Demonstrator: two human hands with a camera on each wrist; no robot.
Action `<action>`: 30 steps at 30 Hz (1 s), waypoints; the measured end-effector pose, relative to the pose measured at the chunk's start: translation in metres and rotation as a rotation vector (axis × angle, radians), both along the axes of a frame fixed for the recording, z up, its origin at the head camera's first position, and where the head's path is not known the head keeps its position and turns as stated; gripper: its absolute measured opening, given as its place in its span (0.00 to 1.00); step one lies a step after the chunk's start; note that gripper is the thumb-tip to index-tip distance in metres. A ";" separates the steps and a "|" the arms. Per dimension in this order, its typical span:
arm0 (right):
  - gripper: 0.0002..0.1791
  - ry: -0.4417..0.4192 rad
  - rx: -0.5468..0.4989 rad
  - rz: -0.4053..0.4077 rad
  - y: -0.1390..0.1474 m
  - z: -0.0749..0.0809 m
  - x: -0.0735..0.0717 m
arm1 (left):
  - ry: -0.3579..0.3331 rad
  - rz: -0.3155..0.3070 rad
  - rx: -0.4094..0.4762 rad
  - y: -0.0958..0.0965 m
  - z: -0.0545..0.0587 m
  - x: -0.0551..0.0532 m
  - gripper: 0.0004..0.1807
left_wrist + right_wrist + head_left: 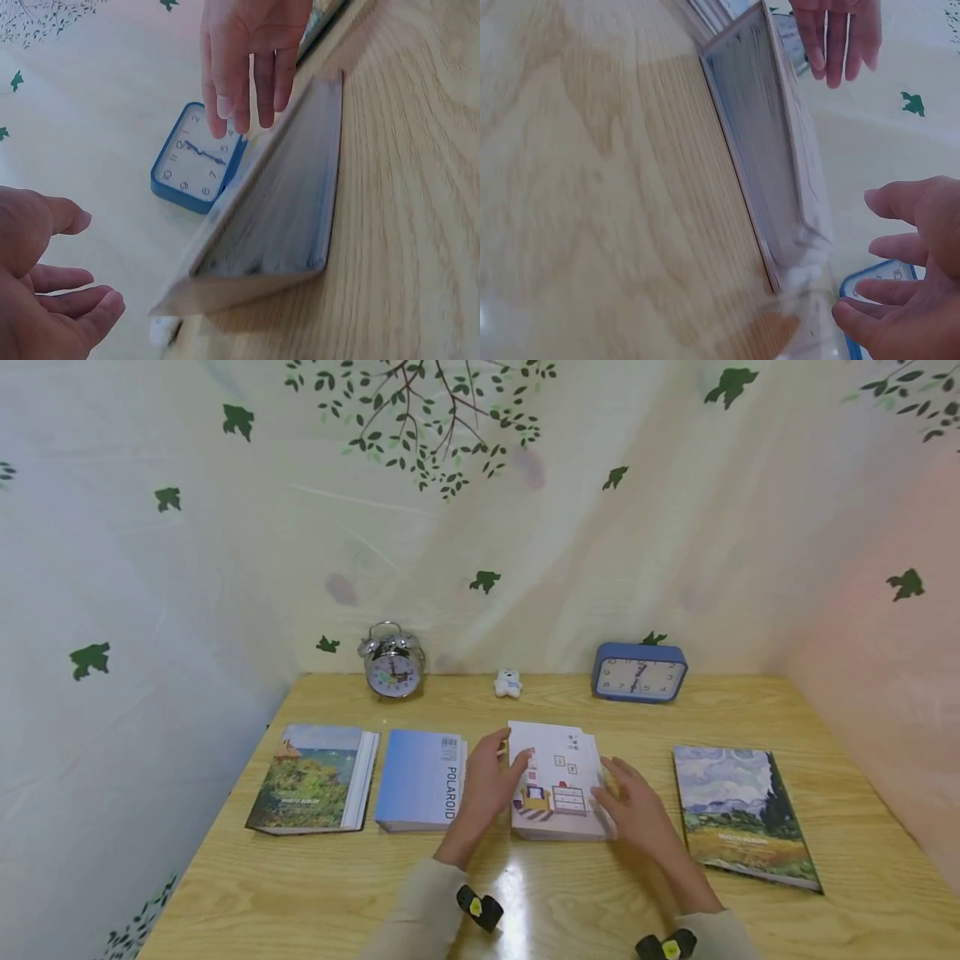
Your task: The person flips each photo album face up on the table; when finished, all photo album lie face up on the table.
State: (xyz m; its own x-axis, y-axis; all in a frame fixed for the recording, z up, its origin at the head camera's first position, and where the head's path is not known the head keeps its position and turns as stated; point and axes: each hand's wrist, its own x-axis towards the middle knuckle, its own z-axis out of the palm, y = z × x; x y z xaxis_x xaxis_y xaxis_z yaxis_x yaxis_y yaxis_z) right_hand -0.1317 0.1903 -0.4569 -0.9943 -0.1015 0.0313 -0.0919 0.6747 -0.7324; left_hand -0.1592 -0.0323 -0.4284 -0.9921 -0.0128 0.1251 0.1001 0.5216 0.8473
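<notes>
A thick white photo album (558, 764), with a drawn armchair and drawers on its cover, lies flat on the table in the head view. My left hand (483, 785) is at its left side, fingers apart and loosely bent, overlapping the cover's edge in this view. On the opposite side, my right hand (639, 806) has its fingers spread by the right edge. Both wrist views show the album's page edges (277, 202) between two relaxed hands, with gaps around the fingers. Neither the left hand (49, 277) nor the right hand (907, 274) grips anything.
A blue POLAROID album (416, 777) and a landscape-cover album (311, 781) lie to the left. Another painted-cover album (738, 810) lies right. Behind stand a silver alarm clock (393, 668), a small white bear figure (507, 684) and a blue clock (640, 673), before a cloth backdrop.
</notes>
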 end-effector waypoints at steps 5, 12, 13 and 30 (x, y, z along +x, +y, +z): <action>0.31 0.021 -0.068 -0.001 0.025 0.004 0.004 | -0.011 -0.057 0.030 0.016 0.000 0.003 0.28; 0.35 0.013 -0.010 -0.047 0.068 0.013 0.013 | -0.035 -0.166 0.094 0.039 -0.002 0.009 0.28; 0.35 0.021 -0.004 -0.059 0.074 0.014 0.014 | -0.036 -0.180 0.095 0.043 -0.002 0.009 0.28; 0.36 0.034 0.071 -0.223 0.174 0.021 0.041 | -0.073 -0.316 0.097 0.105 -0.016 0.025 0.27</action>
State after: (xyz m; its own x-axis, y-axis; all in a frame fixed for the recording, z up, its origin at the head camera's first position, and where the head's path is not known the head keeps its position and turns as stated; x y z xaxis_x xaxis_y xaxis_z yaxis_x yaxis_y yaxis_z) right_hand -0.0911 0.3646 -0.4363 -0.9909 0.1177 0.0660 0.0414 0.7309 -0.6812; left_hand -0.1344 0.0726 -0.4443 -0.9552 0.2883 0.0667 0.1810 0.3908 0.9025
